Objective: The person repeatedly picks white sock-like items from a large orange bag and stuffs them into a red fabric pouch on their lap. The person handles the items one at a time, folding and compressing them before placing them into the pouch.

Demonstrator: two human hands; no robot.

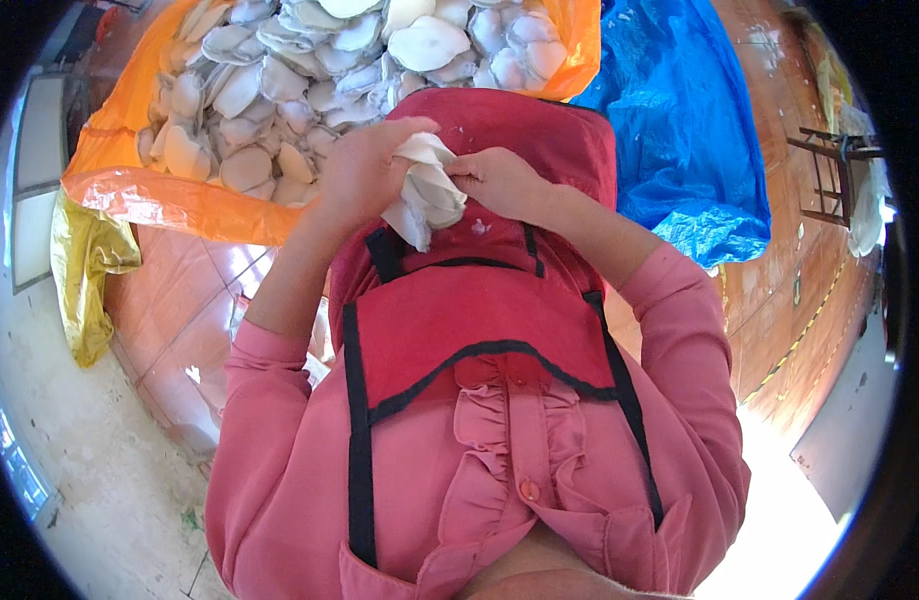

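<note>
Above my lap, my left hand (370, 170) is closed around a white, soft, padded piece (435, 195) that looks folded or layered. Its lower end hangs loose and looks fluffy. My right hand (502, 183) pinches the piece's right edge between thumb and fingers. Both hands are over the red apron (480, 335) with black trim, where a few white bits of fluff lie. Just beyond my hands is a large heap of similar white oval pads (430, 45), spread on an orange plastic sheet or sack (180, 205).
A blue plastic sheet or bag (680, 130) lies to the right of the orange one. A yellow sack (80, 280) sits at the left by a pale wall. Reddish tiled floor (185, 290) shows around, with a dark stool-like frame (830, 175) at far right.
</note>
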